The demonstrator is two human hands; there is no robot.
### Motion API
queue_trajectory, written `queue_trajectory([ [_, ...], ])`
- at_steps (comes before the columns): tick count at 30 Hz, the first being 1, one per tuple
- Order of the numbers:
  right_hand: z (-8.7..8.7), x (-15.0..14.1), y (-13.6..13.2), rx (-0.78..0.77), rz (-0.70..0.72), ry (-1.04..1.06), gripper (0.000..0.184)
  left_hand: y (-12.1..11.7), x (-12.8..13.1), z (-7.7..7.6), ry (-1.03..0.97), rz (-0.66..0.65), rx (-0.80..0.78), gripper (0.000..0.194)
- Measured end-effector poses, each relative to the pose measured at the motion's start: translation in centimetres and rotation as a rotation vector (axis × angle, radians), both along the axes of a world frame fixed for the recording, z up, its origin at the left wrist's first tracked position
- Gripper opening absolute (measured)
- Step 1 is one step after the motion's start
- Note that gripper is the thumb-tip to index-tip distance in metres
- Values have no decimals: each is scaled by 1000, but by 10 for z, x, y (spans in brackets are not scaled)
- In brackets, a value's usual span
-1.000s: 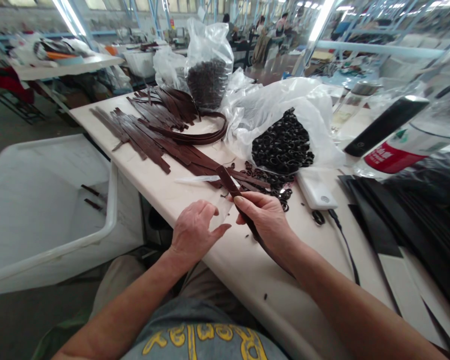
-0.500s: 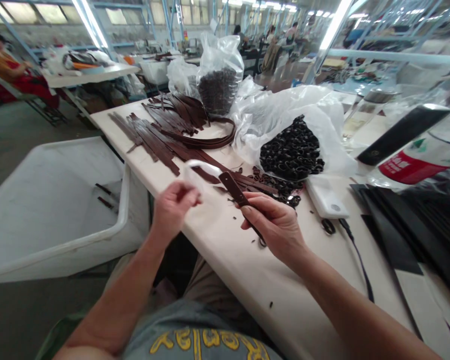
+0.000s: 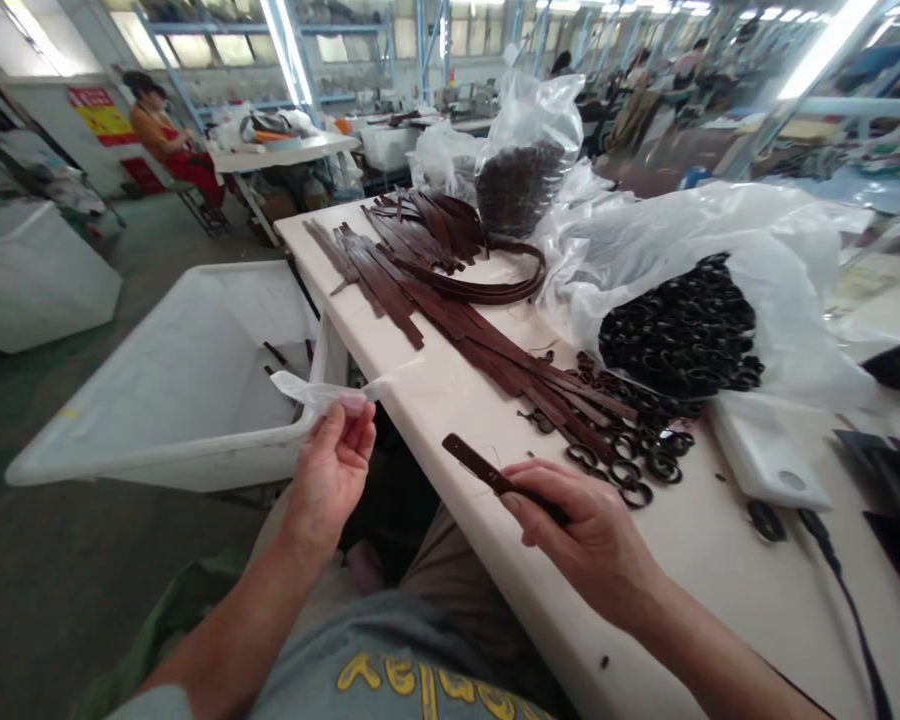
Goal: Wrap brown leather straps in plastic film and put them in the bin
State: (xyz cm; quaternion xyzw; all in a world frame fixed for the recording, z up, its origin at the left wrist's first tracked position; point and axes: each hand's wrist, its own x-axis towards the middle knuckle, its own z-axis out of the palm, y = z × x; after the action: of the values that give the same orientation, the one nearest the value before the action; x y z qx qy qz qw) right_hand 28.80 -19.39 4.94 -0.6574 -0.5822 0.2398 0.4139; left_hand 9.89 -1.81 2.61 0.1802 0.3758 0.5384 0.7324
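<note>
My left hand point(image 3: 334, 465) is closed on a thin, translucent white plastic strip point(image 3: 300, 388), pinched between thumb and fingers in front of the table's edge. Over the table, my right hand point(image 3: 585, 535) grips a dark brown strap point(image 3: 474, 462) with a rounded end and small holes, which points to the left. The rest of the strap is hidden in the palm. Just beyond that hand lie several small dark loops point(image 3: 626, 470). Long brown leather-like strips point(image 3: 450, 315) are fanned out on the table point(image 3: 495, 610) farther back.
A white bin point(image 3: 195, 440) with a few dark strips inside stands left of the table. On the table are an open plastic bag of black loops point(image 3: 675, 330), a tied brown-filled bag point(image 3: 521, 185) and a white device point(image 3: 769, 465) with a cable. A person point(image 3: 166, 140) sits far left.
My left hand has drawn away from the strap, leftward and down, with the plastic strip trailing from it. The right hand has lowered with the strap. The view has turned left.
</note>
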Motion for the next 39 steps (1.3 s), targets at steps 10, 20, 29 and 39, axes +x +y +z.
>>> queue_trajectory([
  [10,-14,-11,1,-48,16,-118,15,-36,21,-9,-148,-226,-211,6],
  [20,-17,-11,0,-59,-26,-214,15,-59,36,-17,-201,-385,-148,12],
  [29,-10,-8,0,-114,11,-199,18,-45,36,-13,-171,-279,-156,11],
  [39,-7,-7,2,-122,-4,-194,19,-52,38,-14,-167,-348,-244,5],
])
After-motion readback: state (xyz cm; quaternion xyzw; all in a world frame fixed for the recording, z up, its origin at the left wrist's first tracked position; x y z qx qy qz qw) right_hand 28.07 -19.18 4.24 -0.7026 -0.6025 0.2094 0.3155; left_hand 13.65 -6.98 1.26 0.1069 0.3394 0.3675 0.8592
